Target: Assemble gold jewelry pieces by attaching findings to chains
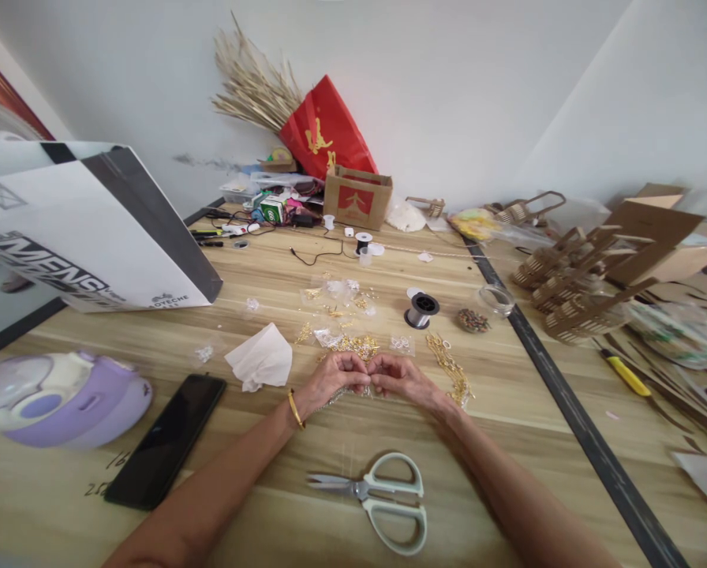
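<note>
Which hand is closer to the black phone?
Left. The left hand sits right of the black phone; the right hand lies beyond it, farther right.

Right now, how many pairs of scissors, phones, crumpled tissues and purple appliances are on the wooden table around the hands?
Scissors: 1
Phone: 1
Crumpled tissue: 1
Purple appliance: 1
Total: 4

Bare table (507, 398) between gold chain (448, 367) and black strip (553, 380); scissors (377, 498), phone (167, 450) nearer.
</note>
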Demonstrator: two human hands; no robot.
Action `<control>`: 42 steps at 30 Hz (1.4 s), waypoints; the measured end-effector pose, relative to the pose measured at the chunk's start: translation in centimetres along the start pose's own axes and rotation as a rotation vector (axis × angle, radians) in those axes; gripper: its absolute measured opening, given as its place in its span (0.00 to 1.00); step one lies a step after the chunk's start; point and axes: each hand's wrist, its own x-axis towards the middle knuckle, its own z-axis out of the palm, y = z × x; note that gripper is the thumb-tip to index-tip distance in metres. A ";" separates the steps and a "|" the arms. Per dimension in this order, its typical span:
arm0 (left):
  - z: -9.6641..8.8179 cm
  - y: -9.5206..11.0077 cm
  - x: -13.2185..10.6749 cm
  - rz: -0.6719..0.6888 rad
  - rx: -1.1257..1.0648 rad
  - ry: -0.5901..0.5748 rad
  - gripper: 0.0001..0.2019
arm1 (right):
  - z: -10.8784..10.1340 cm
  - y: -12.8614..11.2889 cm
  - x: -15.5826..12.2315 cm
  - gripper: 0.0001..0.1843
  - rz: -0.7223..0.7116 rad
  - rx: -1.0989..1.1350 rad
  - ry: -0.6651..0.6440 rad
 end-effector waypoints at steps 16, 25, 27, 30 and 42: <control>1.1 -1.1 0.0 0.168 0.325 0.143 0.02 | 1.4 0.2 -0.4 0.13 -0.221 -0.536 0.250; 0.8 -1.2 0.3 0.101 0.170 0.158 0.07 | 1.5 0.4 -0.1 0.12 -0.226 -0.372 0.389; 0.7 -1.2 0.4 0.081 0.113 0.180 0.10 | 1.3 0.3 0.0 0.13 -0.156 -0.198 0.382; 0.6 -0.9 0.4 0.067 0.045 0.219 0.13 | 0.9 -0.1 0.1 0.15 -0.096 0.022 0.325; 1.0 -0.3 0.2 0.114 0.061 0.316 0.10 | 1.1 1.5 0.4 0.13 -0.118 -0.211 0.291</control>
